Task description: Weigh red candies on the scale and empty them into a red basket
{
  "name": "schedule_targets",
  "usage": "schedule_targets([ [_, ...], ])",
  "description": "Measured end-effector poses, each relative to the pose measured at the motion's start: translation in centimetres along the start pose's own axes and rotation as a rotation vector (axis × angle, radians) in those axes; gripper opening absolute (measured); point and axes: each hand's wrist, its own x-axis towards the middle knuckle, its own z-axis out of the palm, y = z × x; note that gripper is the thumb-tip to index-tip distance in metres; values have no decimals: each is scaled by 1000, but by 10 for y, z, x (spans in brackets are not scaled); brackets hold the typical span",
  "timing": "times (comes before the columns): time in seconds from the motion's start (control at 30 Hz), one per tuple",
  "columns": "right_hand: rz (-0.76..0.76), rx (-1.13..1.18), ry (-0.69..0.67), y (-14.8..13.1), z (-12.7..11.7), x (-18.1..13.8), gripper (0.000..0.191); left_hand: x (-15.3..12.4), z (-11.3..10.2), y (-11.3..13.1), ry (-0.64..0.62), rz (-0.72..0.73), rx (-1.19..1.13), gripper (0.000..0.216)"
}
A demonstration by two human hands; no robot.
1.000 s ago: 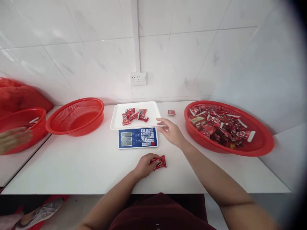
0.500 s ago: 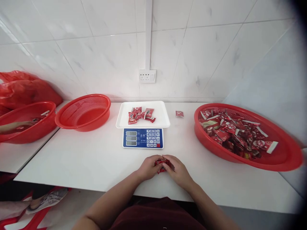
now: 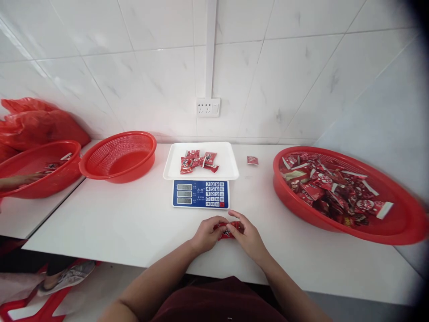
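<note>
Both of my hands are together over the table, just in front of the scale, around a small red snack packet (image 3: 226, 232) with dark print. My left hand (image 3: 208, 233) grips its left end, thumb on top. On the packet's right part, my right hand (image 3: 248, 239) pinches with the thumb while its index finger is raised. The digital scale (image 3: 201, 194) has a blue keypad and a white tray (image 3: 229, 163). Several red packets (image 3: 198, 162) lie on that tray. One more packet (image 3: 252, 160) lies on the table right of the scale.
At the right, a large red basket (image 3: 409, 214) holds many packets. An empty red basket (image 3: 122, 172) stands left of the scale. Farther left, another person's hand (image 3: 28, 180) reaches into a red basket (image 3: 67, 183) beside red plastic bags (image 3: 36, 125). A wall socket (image 3: 208, 107) is behind.
The packet in my hands lies flatter and shows more of its face. My right index finger has lifted. The other person's hand has drawn back slightly left.
</note>
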Motion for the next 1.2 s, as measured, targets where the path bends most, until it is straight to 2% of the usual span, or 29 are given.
schedule_targets([
  [0.1,148,270,-87,-4,0,0,55,-2,-1,-1,105,39,-14,18],
  [0.17,182,323,-170,-7,0,0,45,-3,-2,-2,146,67,0,17],
  [0.27,130,252,-222,-10,1,1,38,-5,-5,-1,137,103,54,17],
  [0.33,81,193,-220,-8,2,2,38,-5,-9,1,112,120,96,19],
  [0.4,43,117,-202,-7,4,2,36,-1,-17,5,138,146,152,22],
  [0.57,-36,-94,-185,-7,9,0,28,32,-60,26,426,289,482,23],
  [0.63,-42,-111,-195,-8,9,-1,27,53,-84,36,478,293,629,23],
  [0.7,-37,-117,-199,-9,9,-1,27,74,-107,45,457,246,748,28],
  [0.77,-32,-124,-195,-9,9,-2,27,95,-126,49,386,181,845,41],
  [0.9,-33,-122,-183,-7,9,-2,29,128,-151,45,140,22,962,79],
  [0.97,-37,-114,-181,-6,9,-2,28,140,-157,41,32,-46,985,87],
  [1.07,-27,-96,-184,-7,9,-3,28,151,-161,37,-51,-74,1002,85],
  [1.2,-36,-73,-180,-10,9,-4,27,157,-164,35,-37,11,1026,70],
])
